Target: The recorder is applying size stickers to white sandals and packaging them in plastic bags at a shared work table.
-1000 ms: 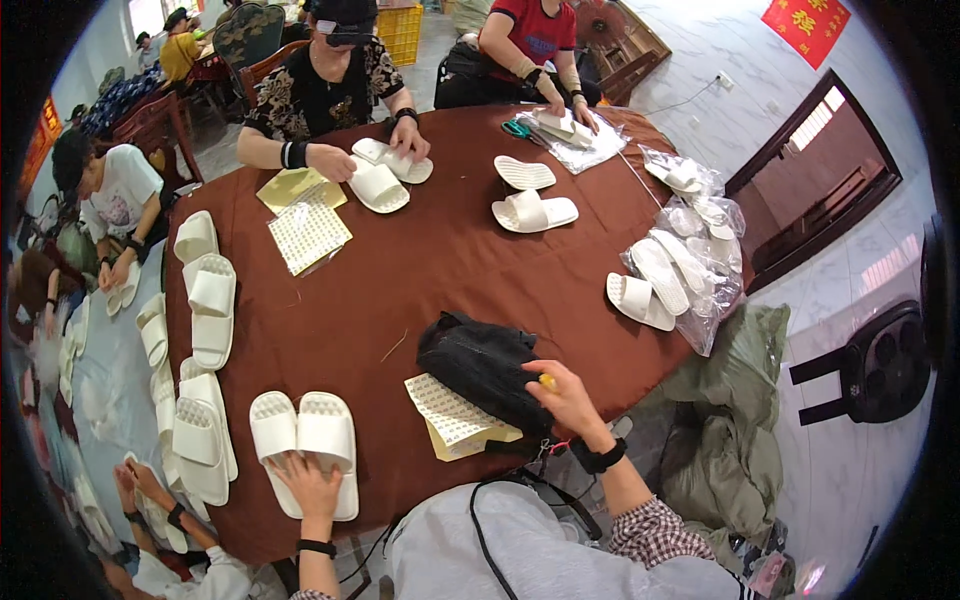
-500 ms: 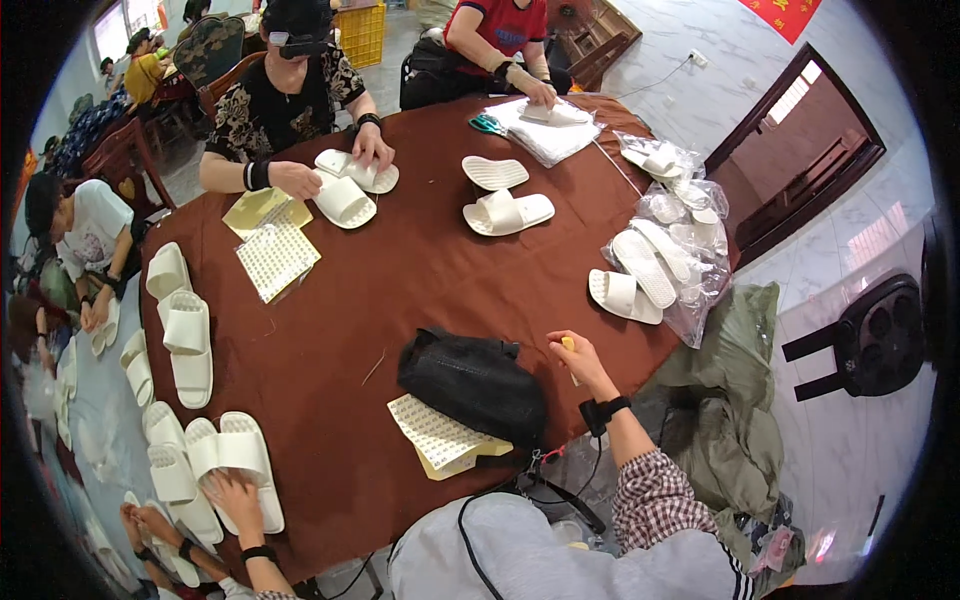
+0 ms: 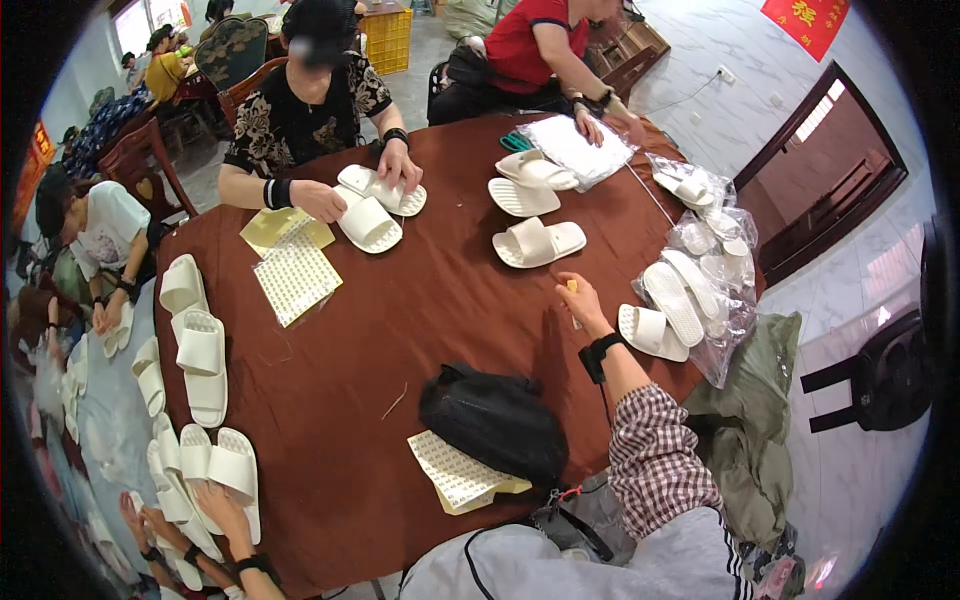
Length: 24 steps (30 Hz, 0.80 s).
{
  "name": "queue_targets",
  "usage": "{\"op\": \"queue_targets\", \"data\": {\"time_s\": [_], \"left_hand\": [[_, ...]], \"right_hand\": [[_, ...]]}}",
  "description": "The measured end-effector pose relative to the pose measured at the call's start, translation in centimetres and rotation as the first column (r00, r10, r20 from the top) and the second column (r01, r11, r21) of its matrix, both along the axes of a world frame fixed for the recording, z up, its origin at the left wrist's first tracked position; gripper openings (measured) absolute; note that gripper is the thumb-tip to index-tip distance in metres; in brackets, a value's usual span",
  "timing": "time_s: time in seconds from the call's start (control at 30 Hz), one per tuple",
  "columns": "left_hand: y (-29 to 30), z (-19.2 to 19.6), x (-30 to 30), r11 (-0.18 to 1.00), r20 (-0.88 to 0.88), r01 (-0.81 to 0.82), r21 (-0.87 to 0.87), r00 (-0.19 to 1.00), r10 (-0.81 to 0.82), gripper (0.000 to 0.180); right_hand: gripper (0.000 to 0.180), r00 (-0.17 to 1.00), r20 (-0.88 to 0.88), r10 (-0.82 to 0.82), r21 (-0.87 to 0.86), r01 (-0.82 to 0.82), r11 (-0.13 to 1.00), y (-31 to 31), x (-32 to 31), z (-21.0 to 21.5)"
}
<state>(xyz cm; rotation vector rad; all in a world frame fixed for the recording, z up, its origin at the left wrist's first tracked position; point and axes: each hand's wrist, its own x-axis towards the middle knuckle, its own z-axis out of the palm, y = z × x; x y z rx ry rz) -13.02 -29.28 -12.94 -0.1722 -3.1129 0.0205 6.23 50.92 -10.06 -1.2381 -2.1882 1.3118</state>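
Note:
My left hand (image 3: 226, 514) lies over a pair of white slippers (image 3: 234, 462) at the table's lower left, its fingers stretched across the soles below the straps. My right hand (image 3: 588, 308) reaches over the right half of the table, closed on a small yellow-tipped object (image 3: 572, 286) whose kind I cannot make out. It hovers just below a white slipper (image 3: 540, 243). Behind that slipper, another slipper (image 3: 540, 170) lies partly on a slipper sole-up (image 3: 524, 198). Right of my right hand, a white slipper (image 3: 652, 333) lies beside slippers in clear plastic bags (image 3: 700, 262).
A black pouch (image 3: 494, 420) lies on a sticker sheet (image 3: 462, 472) in front of me. More slippers (image 3: 203, 365) line the left edge. Across the table a person (image 3: 312, 110) handles slippers near more sticker sheets (image 3: 297, 280); another in red (image 3: 530, 50) touches plastic bags (image 3: 572, 150).
My right hand has moved away from me, toward the middle slippers. The person in red has let go of a slipper, which now lies by the sole-up one. The view has shifted slightly.

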Motion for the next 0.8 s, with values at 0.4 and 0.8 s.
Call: {"op": "queue_targets", "data": {"time_s": [0.4,0.8], "left_hand": [[11.0,1.8,13.5,0.963,0.090,-0.159,0.216,0.986,0.143,0.058],[15.1,1.4,17.7,0.891,-0.024,0.170,0.420,0.984,-0.176,0.056]], "right_hand": [[0.025,0.983,0.181,0.038,0.162,-0.068,0.984,2.2,-9.4,-3.7],[0.023,0.805,-0.434,0.405,-0.234,-0.535,0.812,-18.6,-4.8,12.3]]}}
